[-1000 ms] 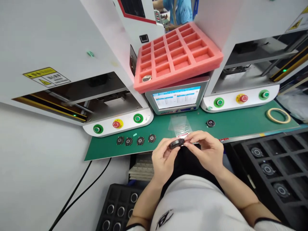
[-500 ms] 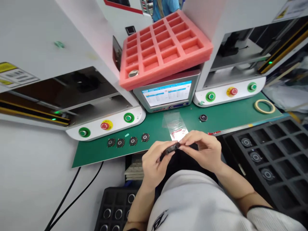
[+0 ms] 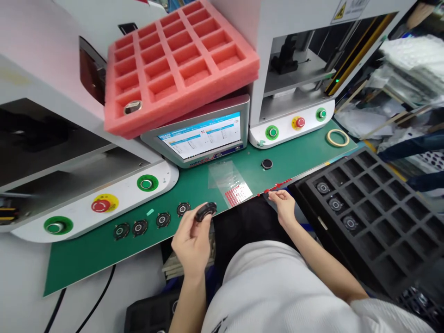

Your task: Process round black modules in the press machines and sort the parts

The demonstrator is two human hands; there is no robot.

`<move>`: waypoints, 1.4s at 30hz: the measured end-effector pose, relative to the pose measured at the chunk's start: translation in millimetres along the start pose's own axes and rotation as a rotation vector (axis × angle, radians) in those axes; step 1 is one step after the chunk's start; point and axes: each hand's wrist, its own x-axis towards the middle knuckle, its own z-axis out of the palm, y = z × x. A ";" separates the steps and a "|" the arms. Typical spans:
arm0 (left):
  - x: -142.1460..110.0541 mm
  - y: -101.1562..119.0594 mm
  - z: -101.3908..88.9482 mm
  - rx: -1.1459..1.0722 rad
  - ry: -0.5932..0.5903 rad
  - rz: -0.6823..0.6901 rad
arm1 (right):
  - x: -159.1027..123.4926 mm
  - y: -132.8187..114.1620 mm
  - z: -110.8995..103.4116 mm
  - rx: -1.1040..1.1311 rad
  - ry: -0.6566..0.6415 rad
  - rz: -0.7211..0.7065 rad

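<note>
My left hand (image 3: pixel 192 240) is closed on a round black watch case (image 3: pixel 206 211), tilted between thumb and fingers above the mat's front edge. My right hand (image 3: pixel 284 206) pinches at that edge, its fingertips against small red stickers (image 3: pixel 277 186) stuck along it. Whatever lies between those fingertips is too small to make out. Several black watch cases (image 3: pixel 139 227) lie in a row on the green mat (image 3: pixel 83 263), left of my left hand. Another round piece, dark-faced (image 3: pixel 267 164), rests beyond my right hand. A clear sheet with red stickers (image 3: pixel 237 194) lies between the hands.
A pink foam tray (image 3: pixel 183 106) sits atop a monitor (image 3: pixel 204 136), with one round metal piece (image 3: pixel 133 107) inside. Button-fitted machines (image 3: pixel 294 122) flank it. A black compartment tray (image 3: pixel 360 203) holding several watch cases stands right, near a tape roll (image 3: pixel 337 138).
My hands have parted: the left keeps the watch case and moves left, while the right has gone to the red stickers at the mat's edge. The camera view has turned right.
</note>
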 end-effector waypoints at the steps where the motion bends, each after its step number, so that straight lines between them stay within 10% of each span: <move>1: -0.9 0.5 0.7 0.009 -0.041 0.020 | 9.3 8.0 -1.1 0.004 0.034 0.034; 12: -8.4 0.2 9.9 -0.223 -0.188 -0.230 | 34.5 26.5 -7.3 -0.020 0.056 0.213; 27: -25.9 2.1 54.9 -0.285 -0.493 -0.382 | -64.6 -56.0 -3.1 -0.064 -0.724 -0.129; 30: -32.7 6.3 77.2 -0.258 -0.712 -0.374 | -61.7 -63.6 -39.5 -0.135 -0.571 -0.183; 34: -19.6 2.4 110.2 -0.083 -1.042 -0.220 | -57.1 -83.0 -146.1 -0.255 -0.125 -0.238; 38: 20.9 -28.7 154.0 0.291 -0.845 0.250 | -62.4 -79.2 -250.5 -0.458 0.321 -0.249; 42: 52.2 -58.6 195.9 0.582 -0.712 0.451 | -66.0 -56.4 -279.5 -0.707 0.443 -0.160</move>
